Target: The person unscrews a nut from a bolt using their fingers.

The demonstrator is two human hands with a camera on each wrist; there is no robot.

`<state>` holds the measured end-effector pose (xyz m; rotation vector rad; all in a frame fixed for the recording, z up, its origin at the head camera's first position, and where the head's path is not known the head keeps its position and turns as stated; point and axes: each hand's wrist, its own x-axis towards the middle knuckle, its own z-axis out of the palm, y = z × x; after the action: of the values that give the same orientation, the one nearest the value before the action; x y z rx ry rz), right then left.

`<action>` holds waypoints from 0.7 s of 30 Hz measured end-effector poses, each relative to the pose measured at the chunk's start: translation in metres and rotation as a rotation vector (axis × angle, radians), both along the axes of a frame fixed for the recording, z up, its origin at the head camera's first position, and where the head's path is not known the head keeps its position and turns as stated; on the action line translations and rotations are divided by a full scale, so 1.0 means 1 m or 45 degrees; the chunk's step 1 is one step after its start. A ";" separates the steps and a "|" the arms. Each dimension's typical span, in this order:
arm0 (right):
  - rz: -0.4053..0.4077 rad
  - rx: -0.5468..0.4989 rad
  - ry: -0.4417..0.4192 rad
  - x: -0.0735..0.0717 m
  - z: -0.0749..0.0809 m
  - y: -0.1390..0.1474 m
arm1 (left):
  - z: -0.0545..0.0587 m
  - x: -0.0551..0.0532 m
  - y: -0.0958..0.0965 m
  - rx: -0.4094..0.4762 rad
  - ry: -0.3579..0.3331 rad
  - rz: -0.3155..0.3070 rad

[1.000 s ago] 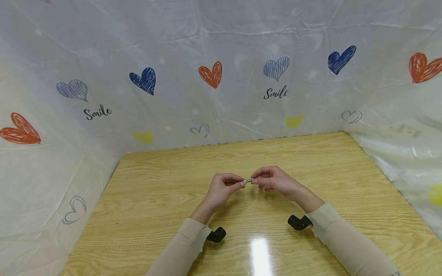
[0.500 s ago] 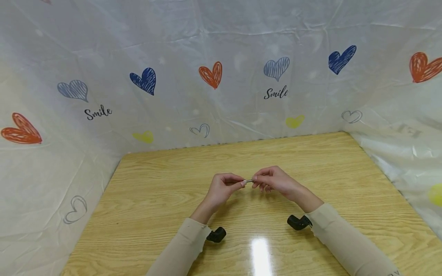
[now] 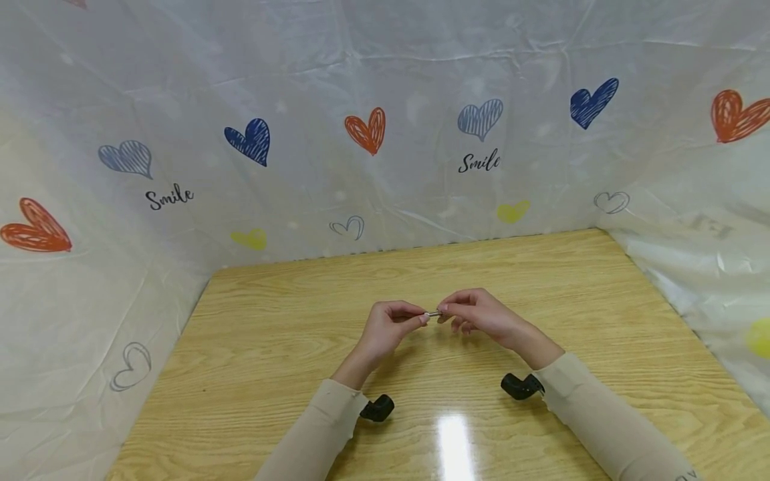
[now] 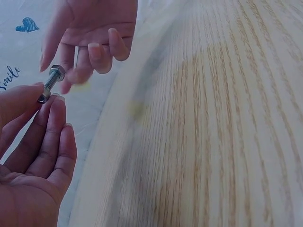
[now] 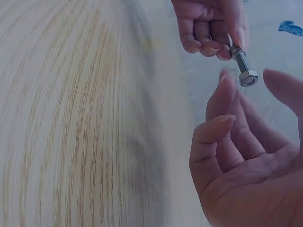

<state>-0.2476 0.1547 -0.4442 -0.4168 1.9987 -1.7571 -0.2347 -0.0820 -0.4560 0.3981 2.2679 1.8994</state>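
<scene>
A small silver bolt (image 4: 49,85) with a threaded shank is held above the table, a hexagonal nut (image 5: 248,78) at its right end. My left hand (image 3: 385,331) pinches the bolt's other end between thumb and fingertips, partly hiding that end. At the nut, my right hand (image 3: 484,317) has its thumb and fingers bent loosely to either side. The right wrist view shows a gap between the nut and the right thumb (image 5: 284,90), and the right fingers (image 5: 222,97) are also apart from it.
Beneath both hands lies a wood-grain table (image 3: 289,347). A white sheet (image 3: 421,80) printed with hearts and "Smile" hangs behind it and along both sides. Black curved pieces (image 3: 377,409) stick out from the beige sleeves (image 3: 319,421) at the wrists.
The right fingertips have shifted slightly around the nut end of the bolt. My left hand has kept its place and its pinch on the bolt.
</scene>
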 end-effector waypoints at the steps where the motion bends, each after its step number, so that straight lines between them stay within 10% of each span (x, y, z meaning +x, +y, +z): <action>1: 0.002 0.005 -0.004 0.000 0.000 0.000 | 0.000 0.000 0.000 -0.005 0.002 0.000; 21: 0.051 -0.003 -0.025 0.000 -0.002 -0.001 | -0.001 0.000 0.001 -0.008 -0.016 0.017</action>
<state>-0.2479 0.1540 -0.4465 -0.4358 1.9615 -1.7325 -0.2349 -0.0813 -0.4566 0.3702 2.2737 1.8947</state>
